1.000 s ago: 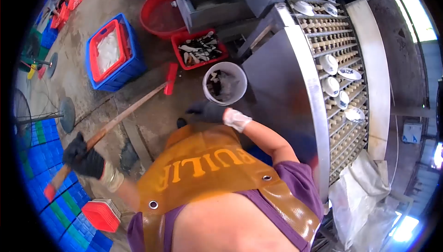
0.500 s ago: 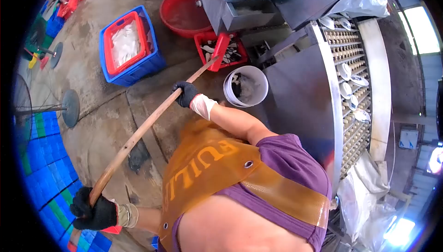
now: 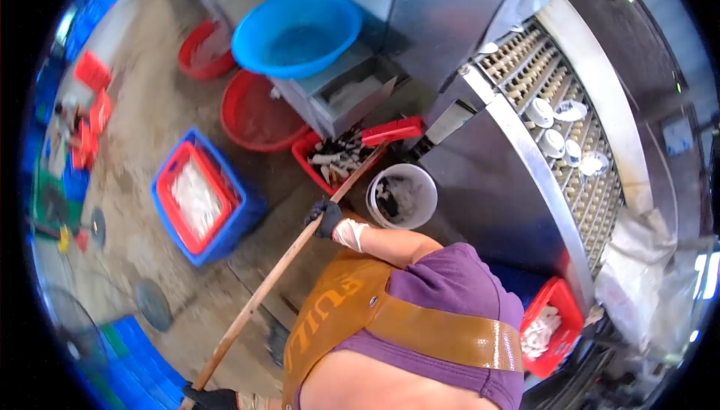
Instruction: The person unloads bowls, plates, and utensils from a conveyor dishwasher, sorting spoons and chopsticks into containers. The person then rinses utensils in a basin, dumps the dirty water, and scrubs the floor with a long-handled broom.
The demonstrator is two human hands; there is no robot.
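Both of my hands wear dark gloves and grip the wooden handle of a long-handled brush (image 3: 262,288). My right hand (image 3: 324,219) is closed around the upper part of the handle. At the bottom edge my left hand (image 3: 212,399) is wrapped round the lower end, partly cut off by the frame. The brush's red head lies over the right side of a red basket (image 3: 301,156) of white and dark utensils, against the metal machine's base. Whether its bristles touch anything is hidden. Close by stands a white bucket (image 3: 429,204) with suds and dark items inside.
A blue crate (image 3: 251,213) bears a red basket of white items. A blue basin (image 3: 247,39) stands above red tubs (image 3: 240,136). Right of me runs a conveyor (image 3: 525,72) with white dishes; a red basket (image 3: 570,312) sits below it. Fans (image 3: 152,305) stand left.
The view has swung, bringing the right-hand red basket into sight. The brush head has moved from the basket's middle towards its right rim by the machine. Both hands still hold the handle.
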